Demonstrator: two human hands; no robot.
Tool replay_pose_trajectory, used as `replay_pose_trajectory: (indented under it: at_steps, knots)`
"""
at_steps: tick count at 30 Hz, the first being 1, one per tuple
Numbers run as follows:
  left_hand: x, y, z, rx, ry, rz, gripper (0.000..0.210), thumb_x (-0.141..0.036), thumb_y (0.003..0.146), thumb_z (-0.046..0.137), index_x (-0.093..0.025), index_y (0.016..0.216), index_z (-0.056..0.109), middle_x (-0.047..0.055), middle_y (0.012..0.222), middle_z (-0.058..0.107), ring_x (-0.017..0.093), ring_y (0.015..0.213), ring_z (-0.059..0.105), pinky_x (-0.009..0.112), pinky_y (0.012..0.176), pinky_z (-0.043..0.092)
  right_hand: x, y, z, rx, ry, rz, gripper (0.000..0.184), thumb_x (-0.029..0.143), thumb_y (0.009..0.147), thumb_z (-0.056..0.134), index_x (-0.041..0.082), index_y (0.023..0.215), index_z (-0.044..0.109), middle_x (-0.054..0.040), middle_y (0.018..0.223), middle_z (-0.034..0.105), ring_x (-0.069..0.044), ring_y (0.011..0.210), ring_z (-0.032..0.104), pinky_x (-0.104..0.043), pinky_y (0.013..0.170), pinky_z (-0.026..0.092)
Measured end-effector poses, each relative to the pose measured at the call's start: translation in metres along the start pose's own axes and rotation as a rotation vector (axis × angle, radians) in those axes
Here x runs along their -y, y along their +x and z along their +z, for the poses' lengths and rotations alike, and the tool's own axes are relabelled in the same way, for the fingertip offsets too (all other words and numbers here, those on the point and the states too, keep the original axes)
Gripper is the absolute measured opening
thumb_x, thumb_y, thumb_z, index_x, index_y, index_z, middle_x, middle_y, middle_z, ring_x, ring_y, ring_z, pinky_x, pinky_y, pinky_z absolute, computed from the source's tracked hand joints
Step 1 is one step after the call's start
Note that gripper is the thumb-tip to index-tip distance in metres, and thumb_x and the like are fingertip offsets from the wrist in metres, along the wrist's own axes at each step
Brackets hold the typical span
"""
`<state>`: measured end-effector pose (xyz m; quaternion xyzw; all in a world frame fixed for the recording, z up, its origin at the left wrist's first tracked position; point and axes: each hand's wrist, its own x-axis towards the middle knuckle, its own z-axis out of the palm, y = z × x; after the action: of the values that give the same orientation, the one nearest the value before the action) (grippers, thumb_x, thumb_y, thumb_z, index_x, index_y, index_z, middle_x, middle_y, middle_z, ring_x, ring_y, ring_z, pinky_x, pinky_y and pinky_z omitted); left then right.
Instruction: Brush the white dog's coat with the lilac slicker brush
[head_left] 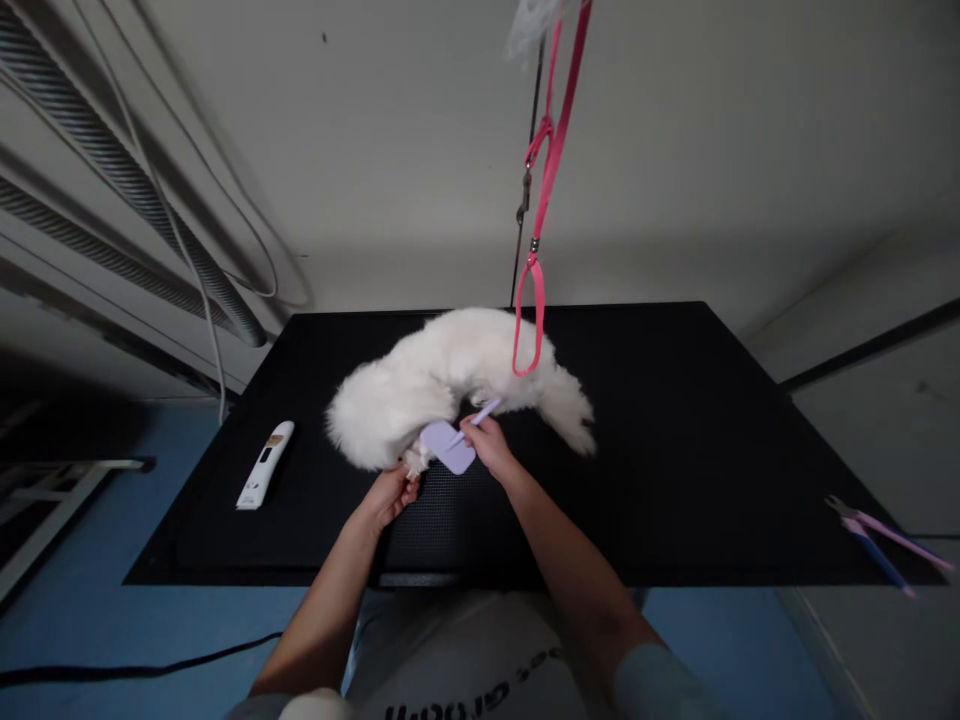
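A white, fluffy small animal, apparently a dog (480,345), lies curled on the black table mat, with its head end to the left and its bushy tail to the right. My left hand (390,495) is closed around one of its paws (416,455) at the front. Between the fingers of my right hand (486,440) is the thin handle of a lilac slicker brush (450,448). The brush's flat head touches or nearly touches the fur beside that paw; its bristle side is hidden. The animal's face cannot be made out.
A white hair clipper (266,465) lies on the left of the black table (675,450). Nail clippers (874,535) with pink and blue handles rest at its right front corner. A pink grooming loop (529,315) hangs over the animal. Grey hoses (127,140) run along the left.
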<state>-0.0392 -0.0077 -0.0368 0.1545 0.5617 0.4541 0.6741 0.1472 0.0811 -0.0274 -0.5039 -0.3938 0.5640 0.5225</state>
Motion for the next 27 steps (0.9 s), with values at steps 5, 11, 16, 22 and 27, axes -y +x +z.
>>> replay_pose_trajectory:
  at_steps: [5, 11, 16, 22, 27]
  knots:
    - [0.005, -0.018, -0.003, -0.118, 0.342, 0.052, 0.024, -0.039, 0.074, 0.067, -0.017, 0.07, 0.059, -0.003, 0.049, 0.052, 0.007, 0.037, 0.042, 0.017, 0.034, 0.028, 0.002, 0.001, -0.002, -0.055, -0.021, -0.03, 0.017, 0.036, 0.066, 0.061, 0.019, 0.068, 0.059, 0.0066, 0.047, 0.048, -0.011, 0.05, 0.045, -0.022, 0.05, 0.035]
    - [-0.013, -0.05, 0.019, -0.006, 0.684, 0.557, 0.03, -0.038, 0.079, 0.065, -0.018, 0.1, 0.071, 0.006, 0.075, 0.069, 0.02, 0.067, 0.062, 0.029, 0.062, 0.048, -0.001, -0.01, -0.022, -0.156, -0.013, -0.08, 0.02, 0.039, 0.068, 0.059, 0.019, 0.071, 0.057, 0.0055, 0.05, 0.051, -0.012, 0.051, 0.046, -0.023, 0.05, 0.035]
    - [-0.074, -0.011, 0.074, -0.071, 0.808, 0.957, 0.028, -0.035, 0.086, 0.054, -0.017, 0.099, 0.072, 0.01, 0.096, 0.07, 0.023, 0.088, 0.063, 0.034, 0.082, 0.046, 0.001, -0.02, -0.037, -0.212, -0.011, -0.102, 0.02, 0.038, 0.066, 0.063, 0.019, 0.071, 0.058, 0.005, 0.052, 0.052, -0.013, 0.052, 0.048, -0.024, 0.053, 0.037]
    - [-0.105, 0.059, 0.14, 0.144, 1.003, 0.756, 0.028, -0.036, 0.081, 0.058, -0.015, 0.065, 0.068, 0.005, 0.061, 0.063, 0.019, 0.062, 0.055, 0.028, 0.063, 0.039, 0.015, -0.026, -0.06, -0.323, 0.001, -0.119, 0.015, 0.033, 0.064, 0.062, 0.02, 0.068, 0.056, 0.0061, 0.049, 0.049, -0.012, 0.049, 0.045, -0.024, 0.051, 0.035]
    - [-0.092, 0.095, 0.168, 0.25, 0.841, 0.425, 0.035, -0.04, 0.079, 0.059, -0.017, 0.053, 0.057, 0.0, 0.041, 0.048, 0.014, 0.043, 0.043, 0.026, 0.048, 0.032, 0.023, -0.025, -0.077, -0.41, 0.055, -0.134, 0.016, 0.034, 0.066, 0.06, 0.02, 0.072, 0.057, 0.0064, 0.05, 0.048, -0.012, 0.05, 0.044, -0.024, 0.052, 0.035]
